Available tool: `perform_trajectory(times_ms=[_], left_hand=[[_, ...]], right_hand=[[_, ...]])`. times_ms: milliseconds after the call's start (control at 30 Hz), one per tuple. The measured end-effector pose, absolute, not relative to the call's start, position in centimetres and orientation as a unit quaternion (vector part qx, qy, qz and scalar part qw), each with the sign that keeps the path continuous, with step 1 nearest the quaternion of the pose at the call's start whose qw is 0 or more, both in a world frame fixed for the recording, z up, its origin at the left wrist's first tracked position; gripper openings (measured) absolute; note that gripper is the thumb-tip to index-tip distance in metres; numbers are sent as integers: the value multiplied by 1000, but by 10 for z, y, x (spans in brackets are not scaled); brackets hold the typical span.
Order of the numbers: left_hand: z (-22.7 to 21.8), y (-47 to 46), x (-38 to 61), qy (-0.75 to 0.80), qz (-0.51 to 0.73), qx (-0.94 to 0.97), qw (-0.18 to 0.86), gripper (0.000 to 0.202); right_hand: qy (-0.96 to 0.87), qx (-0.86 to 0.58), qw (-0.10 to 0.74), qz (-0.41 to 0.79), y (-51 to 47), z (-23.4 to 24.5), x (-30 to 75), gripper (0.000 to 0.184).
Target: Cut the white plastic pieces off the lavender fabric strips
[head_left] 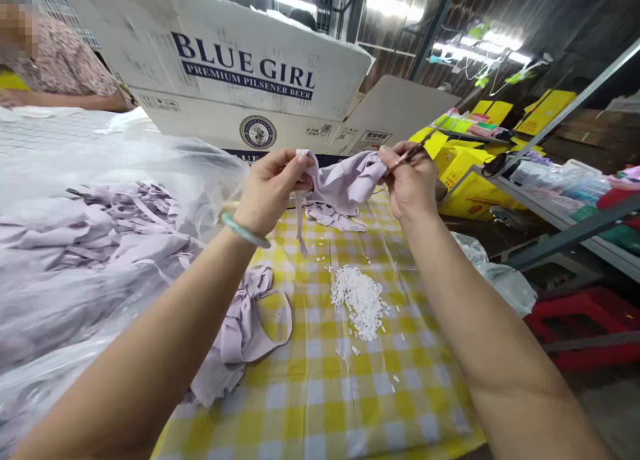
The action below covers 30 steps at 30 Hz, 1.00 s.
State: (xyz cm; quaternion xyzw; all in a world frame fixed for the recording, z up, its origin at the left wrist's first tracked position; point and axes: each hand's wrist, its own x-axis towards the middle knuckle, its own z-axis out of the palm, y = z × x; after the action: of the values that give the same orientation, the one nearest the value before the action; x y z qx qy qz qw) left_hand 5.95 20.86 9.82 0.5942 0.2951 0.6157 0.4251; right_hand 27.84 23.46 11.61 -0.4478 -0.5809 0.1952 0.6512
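A lilac strappy garment point(345, 180) is stretched between my two hands above the table. My left hand point(275, 187), with a pale green bangle point(246, 232) at the wrist, pinches one end, and a thin strap hangs below it. At the opposite end, my right hand point(411, 180) grips the cloth between thumb and fingers. A dark, thin strand runs by the right fingers; whether they hold it I cannot tell. More lilac cloth point(333, 218) lies just below the held piece. Nearer me, another lilac garment point(240, 340) with a looped strap rests partly behind my left forearm.
Small white pieces point(357, 300) form a pile on the yellow checked tablecloth point(310, 407). Clear plastic with many lilac garments point(115, 227) fills the left. A large cardboard box point(225, 67) stands ahead. A metal shelf point(565, 227) is at right; another person point(65, 67) sits far left.
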Motion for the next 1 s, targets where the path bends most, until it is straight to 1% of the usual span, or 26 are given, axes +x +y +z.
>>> perform_trajectory(times_ms=[33, 133, 167, 233, 300, 333, 367, 400, 433, 500, 600, 667, 733, 800, 833, 867, 967, 1000], left_hand=[[95, 226, 63, 322, 601, 609, 405, 13], [79, 256, 68, 425, 517, 652, 356, 14], [71, 257, 68, 448, 493, 658, 352, 16], [54, 244, 66, 453, 468, 659, 376, 20], [38, 214, 69, 431, 452, 657, 421, 33], [29, 196, 72, 418, 447, 656, 442, 40], [21, 177, 77, 411, 439, 659, 452, 43], [12, 159, 82, 414, 426, 670, 445, 41], [3, 140, 87, 422, 417, 682, 428, 34], [-14, 107, 96, 440, 412, 693, 396, 27], [-33, 66, 97, 441, 424, 698, 372, 27], [-38, 43, 84, 422, 425, 711, 369, 27], [-38, 26, 60, 424, 431, 714, 354, 28], [-36, 13, 32, 471, 435, 686, 344, 20], [-36, 8, 18, 504, 425, 656, 368, 16], [-37, 3, 7, 528, 405, 617, 419, 19], [-45, -13, -7, 524, 312, 479, 631, 31], [-48, -17, -5, 513, 291, 441, 677, 33]], right_hand=[[-572, -482, 637, 187, 254, 114, 282, 20], [-550, -590, 554, 204, 282, 92, 292, 19], [-548, -611, 529, 217, 279, 81, 291, 19], [-553, -624, 491, 252, 258, 55, 284, 21], [-573, -610, 441, 324, 219, 32, 266, 22], [-587, -592, 408, 373, 196, 23, 255, 23], [-602, -554, 361, 447, 172, 14, 245, 20], [-611, -530, 316, 496, 149, 7, 235, 17], [-604, -530, 294, 518, 128, 1, 227, 12], [-586, -546, 285, 526, 91, -13, 218, 4], [-593, -582, 331, 447, 51, -37, 215, 12], [-603, -602, 352, 387, 32, -54, 218, 16], [-606, -620, 353, 352, 19, -65, 222, 20], [-632, -617, 339, 325, 14, -71, 224, 27], [-659, -599, 327, 316, 15, -72, 223, 29], [-693, -570, 313, 310, 19, -73, 220, 30], [-789, -471, 264, 294, 39, -74, 208, 32], [-805, -454, 255, 283, 45, -74, 203, 30]])
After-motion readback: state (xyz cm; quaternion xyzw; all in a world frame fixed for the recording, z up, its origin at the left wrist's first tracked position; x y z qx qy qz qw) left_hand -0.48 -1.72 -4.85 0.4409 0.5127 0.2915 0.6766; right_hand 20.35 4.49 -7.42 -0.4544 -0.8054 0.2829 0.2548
